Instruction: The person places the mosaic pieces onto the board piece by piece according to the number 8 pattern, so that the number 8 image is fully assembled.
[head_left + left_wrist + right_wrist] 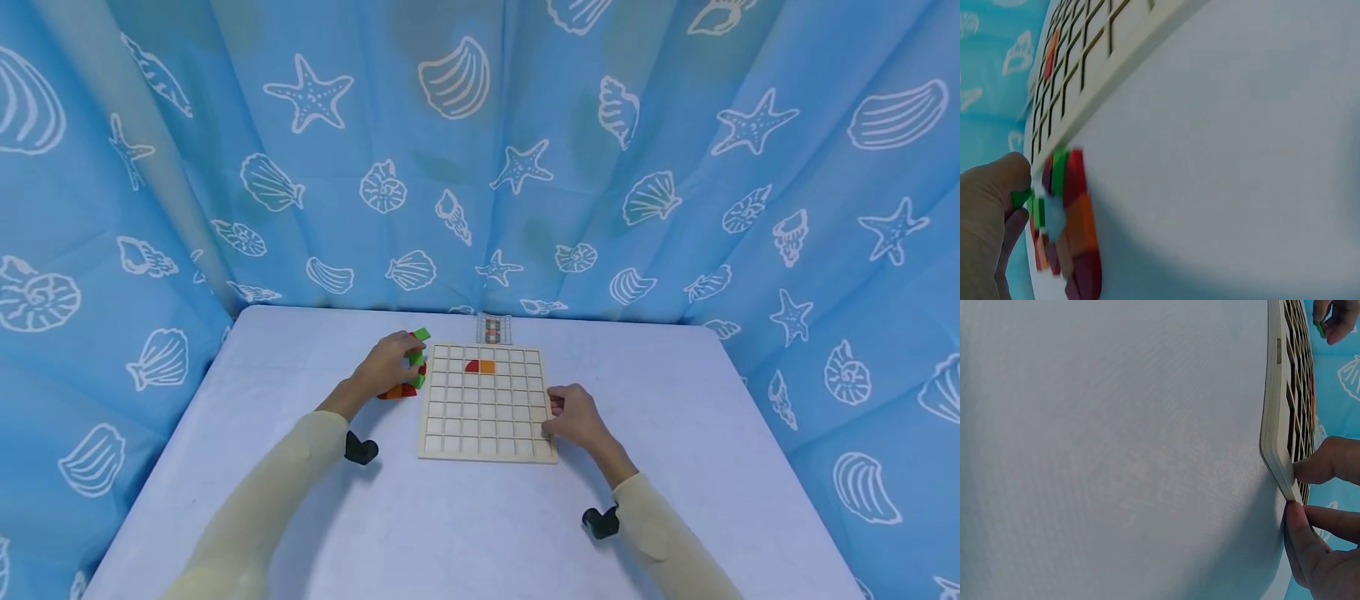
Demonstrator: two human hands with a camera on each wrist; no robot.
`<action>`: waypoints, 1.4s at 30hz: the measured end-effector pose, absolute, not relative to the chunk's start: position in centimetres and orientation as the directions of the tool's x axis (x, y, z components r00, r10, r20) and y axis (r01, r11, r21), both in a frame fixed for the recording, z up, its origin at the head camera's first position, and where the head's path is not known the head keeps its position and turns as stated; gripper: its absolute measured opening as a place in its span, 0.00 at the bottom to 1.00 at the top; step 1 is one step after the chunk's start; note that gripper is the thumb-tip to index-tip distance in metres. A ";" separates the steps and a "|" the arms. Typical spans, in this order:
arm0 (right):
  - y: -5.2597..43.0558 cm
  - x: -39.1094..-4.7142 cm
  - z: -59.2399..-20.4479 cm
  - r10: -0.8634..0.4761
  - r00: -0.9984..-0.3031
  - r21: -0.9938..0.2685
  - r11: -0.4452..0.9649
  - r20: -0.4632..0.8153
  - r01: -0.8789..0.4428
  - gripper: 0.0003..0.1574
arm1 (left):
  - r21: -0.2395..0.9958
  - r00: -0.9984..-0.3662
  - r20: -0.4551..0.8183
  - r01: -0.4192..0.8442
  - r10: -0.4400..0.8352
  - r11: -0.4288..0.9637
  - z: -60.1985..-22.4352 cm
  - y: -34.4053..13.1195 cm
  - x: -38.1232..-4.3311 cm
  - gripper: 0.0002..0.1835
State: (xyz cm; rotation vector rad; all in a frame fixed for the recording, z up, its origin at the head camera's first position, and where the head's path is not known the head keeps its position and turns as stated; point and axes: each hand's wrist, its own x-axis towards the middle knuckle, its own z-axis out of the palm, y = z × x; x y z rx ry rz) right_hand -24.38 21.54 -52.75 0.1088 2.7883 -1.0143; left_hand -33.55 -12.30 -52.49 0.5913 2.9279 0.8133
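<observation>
My left hand pinches a small green tile between thumb and finger, above a pile of coloured tiles at the left of a pale wooden grid board. Red, orange and green pieces show in that pile, partly hidden by the hand in the head view. On the board, a red piece with a rounded side and an orange square tile lie side by side in an upper row. My right hand grips the board's right edge, thumb on the rim and fingers against the side.
Behind the board lies a small card with a coloured grid pattern. A white cloth covers the table. Blue curtains with white shell and starfish prints hang around its back and sides.
</observation>
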 end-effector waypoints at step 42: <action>21.2 -24.3 -52.6 -0.012 -0.986 -0.635 0.766 -0.164 0.096 0.44 | 0.550 -0.851 0.022 0.448 0.524 0.705 -53.0 -4.3 -31.3 0.23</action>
